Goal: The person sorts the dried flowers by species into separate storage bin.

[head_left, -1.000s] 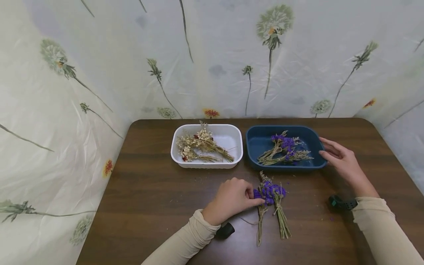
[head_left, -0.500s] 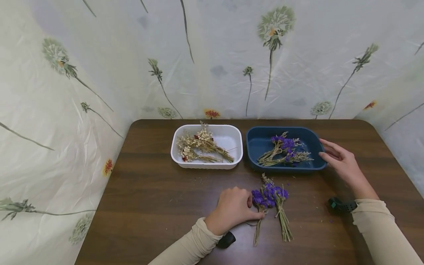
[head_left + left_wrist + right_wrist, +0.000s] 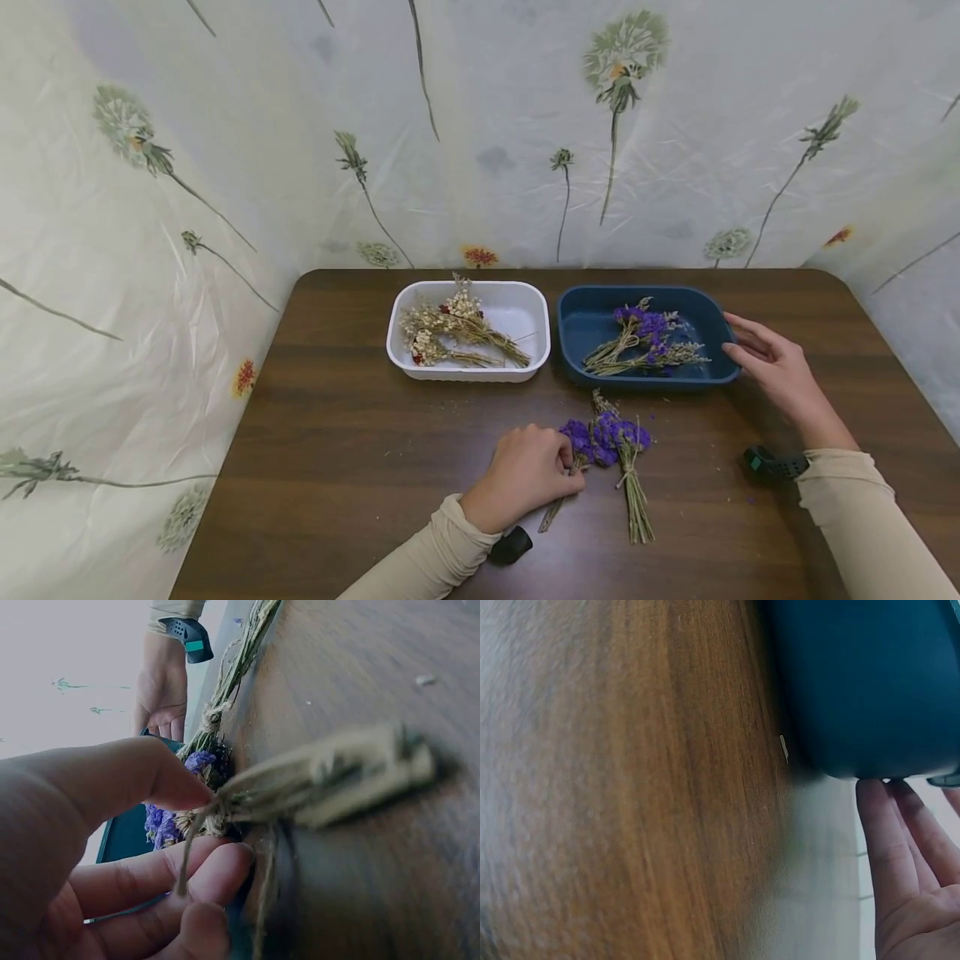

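My left hand [image 3: 528,475] pinches a tied bunch of dried purple flowers [image 3: 577,437] between thumb and fingers, by the string just below the blooms. In the left wrist view its bound stems [image 3: 330,780] jut out past the fingertips and a loose string end hangs down. A second purple bunch [image 3: 636,492] lies right beside it on the table, stems toward the near edge. My right hand [image 3: 772,367] rests its fairly straight fingers against the right end of the blue tray [image 3: 645,382]. The right wrist view shows those fingertips [image 3: 870,787] at the tray's outer wall.
Inside the blue tray lie purple bunches [image 3: 648,329]. Left of it stands a white tray [image 3: 468,375] with cream-coloured dried bunches [image 3: 450,321]. Both trays are near the back of the wooden table [image 3: 337,450], before a flower-printed curtain [image 3: 487,125]. Small plant crumbs dot the tabletop.
The pinched bunch has shifted left and its stems have swung toward the lower left, away from the second bunch. My left hand has moved slightly toward me. The right hand stays at the blue tray.
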Tool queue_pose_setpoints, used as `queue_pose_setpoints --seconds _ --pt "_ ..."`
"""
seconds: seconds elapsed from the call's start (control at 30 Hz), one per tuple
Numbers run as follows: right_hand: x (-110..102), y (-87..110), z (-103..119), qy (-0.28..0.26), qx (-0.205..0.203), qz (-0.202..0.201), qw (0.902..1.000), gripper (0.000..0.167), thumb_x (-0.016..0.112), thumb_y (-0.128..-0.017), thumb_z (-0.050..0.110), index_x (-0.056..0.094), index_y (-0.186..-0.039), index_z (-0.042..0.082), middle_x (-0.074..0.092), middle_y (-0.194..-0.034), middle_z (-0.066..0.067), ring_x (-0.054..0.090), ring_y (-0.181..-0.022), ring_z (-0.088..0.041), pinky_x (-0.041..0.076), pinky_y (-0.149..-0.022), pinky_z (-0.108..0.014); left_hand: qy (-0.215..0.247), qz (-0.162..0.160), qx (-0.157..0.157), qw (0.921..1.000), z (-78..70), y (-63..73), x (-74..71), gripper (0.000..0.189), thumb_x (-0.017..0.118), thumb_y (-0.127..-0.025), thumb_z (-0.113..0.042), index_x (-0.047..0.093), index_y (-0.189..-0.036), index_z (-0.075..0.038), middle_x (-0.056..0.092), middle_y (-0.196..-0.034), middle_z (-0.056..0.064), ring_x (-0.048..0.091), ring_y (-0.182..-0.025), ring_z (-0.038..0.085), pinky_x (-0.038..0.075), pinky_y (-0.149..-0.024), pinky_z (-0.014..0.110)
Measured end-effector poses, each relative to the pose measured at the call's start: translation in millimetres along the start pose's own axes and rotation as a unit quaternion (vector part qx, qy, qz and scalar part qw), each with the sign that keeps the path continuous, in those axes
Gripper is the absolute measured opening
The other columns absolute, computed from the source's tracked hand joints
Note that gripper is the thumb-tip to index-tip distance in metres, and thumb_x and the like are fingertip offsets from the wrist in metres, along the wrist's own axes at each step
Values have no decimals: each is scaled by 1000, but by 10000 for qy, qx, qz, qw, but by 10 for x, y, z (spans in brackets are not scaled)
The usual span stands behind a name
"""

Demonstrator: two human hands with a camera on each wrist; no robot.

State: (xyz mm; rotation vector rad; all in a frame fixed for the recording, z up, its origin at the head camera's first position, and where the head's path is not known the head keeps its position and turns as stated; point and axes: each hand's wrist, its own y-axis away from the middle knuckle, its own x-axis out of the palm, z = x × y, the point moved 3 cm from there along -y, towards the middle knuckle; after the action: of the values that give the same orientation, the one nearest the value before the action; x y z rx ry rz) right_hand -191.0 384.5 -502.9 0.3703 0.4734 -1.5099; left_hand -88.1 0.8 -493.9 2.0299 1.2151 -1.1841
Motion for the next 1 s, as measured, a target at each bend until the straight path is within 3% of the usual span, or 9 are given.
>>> queue_pose_setpoints --seconds 0.63,1.0 --pt "3 7 12 -126 -68 5 9999 56 63 -104 17 45 -157 13 58 -121 32 60 -102 21 54 -73 -8 310 77 -131 9994 53 -42 -3 13 84 -80 -29 74 -75 -23 64 -59 -19 48 -52 -9 37 -52 14" --pt "5 4 18 -164 -66 39 9998 56 62 -104 14 45 -157 13 56 -123 32 59 -102 22 54 -73 -8 550 142 -276 9980 142 -4 -131 10 83 -78 -26 74 -75 -22 63 -59 -18 49 -52 -8 39 -54 16"
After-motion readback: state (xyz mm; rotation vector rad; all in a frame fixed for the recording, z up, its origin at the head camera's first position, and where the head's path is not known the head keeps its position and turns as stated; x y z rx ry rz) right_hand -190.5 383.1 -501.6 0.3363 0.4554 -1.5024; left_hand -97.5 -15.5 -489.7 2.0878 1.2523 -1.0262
